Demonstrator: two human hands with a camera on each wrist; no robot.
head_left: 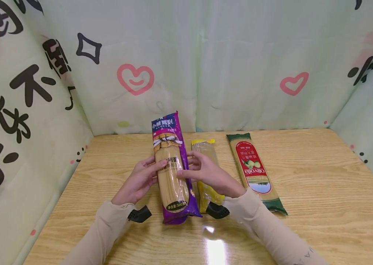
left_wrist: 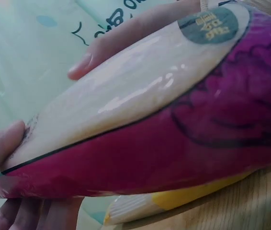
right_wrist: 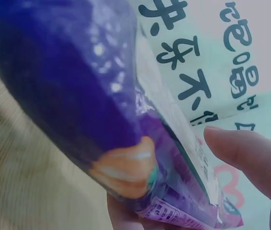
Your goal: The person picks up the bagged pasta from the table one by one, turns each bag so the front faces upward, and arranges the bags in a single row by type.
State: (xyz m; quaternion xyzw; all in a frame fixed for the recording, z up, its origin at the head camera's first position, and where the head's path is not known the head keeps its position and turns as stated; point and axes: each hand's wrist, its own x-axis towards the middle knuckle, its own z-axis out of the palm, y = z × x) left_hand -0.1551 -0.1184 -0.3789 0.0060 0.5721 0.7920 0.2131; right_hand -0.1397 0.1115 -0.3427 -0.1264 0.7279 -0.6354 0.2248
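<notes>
A purple packet of pasta (head_left: 173, 180) with a clear front window is raised above the table, its top end leaning away from me. My left hand (head_left: 140, 181) grips its left side, thumb (head_left: 160, 165) on the window and fingers behind. On the other edge, my right hand (head_left: 213, 175) holds it too, thumb across the front, the other fingers partly hidden at the back. The left wrist view shows the packet (left_wrist: 126, 134) from its purple side, with a yellow-and-clear packet (left_wrist: 197, 191) below. Close in the right wrist view is the packet's dark purple back (right_wrist: 68, 72).
Behind my right hand, the yellow-and-clear packet of noodles (head_left: 206, 149) lies partly covered on the wooden table (head_left: 322, 184). A green-ended pasta packet with a red label (head_left: 249, 158) lies to its right. Printed curtains (head_left: 239, 55) close off the back and sides.
</notes>
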